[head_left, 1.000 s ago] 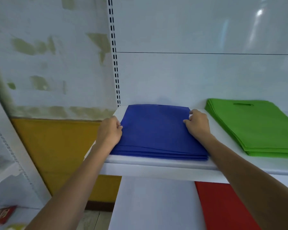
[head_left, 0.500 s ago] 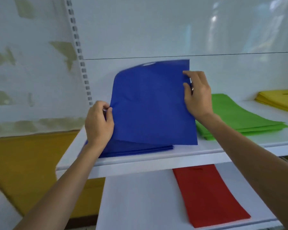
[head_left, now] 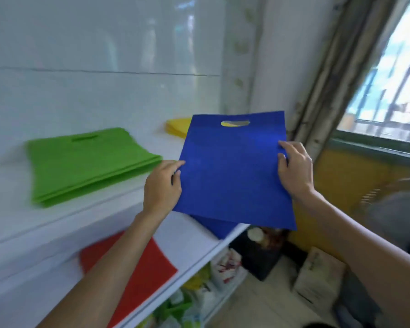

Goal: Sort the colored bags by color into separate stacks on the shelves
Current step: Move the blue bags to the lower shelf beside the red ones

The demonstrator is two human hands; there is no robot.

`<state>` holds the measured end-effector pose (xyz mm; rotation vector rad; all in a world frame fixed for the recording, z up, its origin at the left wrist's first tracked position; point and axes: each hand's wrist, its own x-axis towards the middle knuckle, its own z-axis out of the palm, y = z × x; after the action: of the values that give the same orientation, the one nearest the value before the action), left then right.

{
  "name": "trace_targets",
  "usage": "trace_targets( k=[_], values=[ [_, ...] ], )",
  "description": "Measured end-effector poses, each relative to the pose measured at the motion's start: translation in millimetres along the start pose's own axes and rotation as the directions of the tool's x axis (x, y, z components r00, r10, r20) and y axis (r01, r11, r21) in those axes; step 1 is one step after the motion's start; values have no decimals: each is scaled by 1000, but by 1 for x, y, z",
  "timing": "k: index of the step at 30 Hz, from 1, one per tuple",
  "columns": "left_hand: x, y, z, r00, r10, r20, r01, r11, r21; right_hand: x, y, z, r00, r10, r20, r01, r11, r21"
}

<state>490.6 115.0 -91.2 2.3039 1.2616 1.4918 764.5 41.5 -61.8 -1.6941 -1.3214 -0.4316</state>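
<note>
Blue bag (head_left: 230, 171) held upright — left hand (head_left: 162, 185) and right hand (head_left: 294, 169) pinch its sides.

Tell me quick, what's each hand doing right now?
Left hand: holds the blue bag by its left edge.
Right hand: holds the same bag by its right edge.

**A:** How's the light?

**B:** Bright daylight from the window (head_left: 386, 86) on the right. Its panes are washed out to pale blue-white.

**A:** Any glare?

**B:** Soft vertical streaks on the glossy white back panel (head_left: 104, 43) above the upper shelf (head_left: 10, 190).

**A:** And sharpness?

**B:** The raised blue bag (head_left: 232, 171) is fairly crisp. The green stack (head_left: 85, 162) toward the shelf's left end and the shelf's front edge are smeared by motion blur. Straight lines bow near the frame's edges, and shadows are faint.
</note>
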Motion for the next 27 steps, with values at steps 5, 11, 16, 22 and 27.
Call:
trace_targets(
  k=[5,11,16,22,27],
  values=[
    [-32,48,125,979,0,202,26,991,-129,-33,128,-40,976,189,107,-172,973,-152],
    [-74,48,220,904,-123,409,180,978,-104,-68,210,-29,906,371,202,-329,920,-212],
    [-76,18,278,842,-209,497,250,968,-17,-69,259,22,816,472,334,-390,876,-285],
    [-66,-12,331,800,-283,528,318,948,27,-48,288,82,761,503,410,-408,862,-300],
    [-64,-46,347,783,-396,481,407,909,87,-25,303,143,747,446,494,-373,895,-244]
  ],
)
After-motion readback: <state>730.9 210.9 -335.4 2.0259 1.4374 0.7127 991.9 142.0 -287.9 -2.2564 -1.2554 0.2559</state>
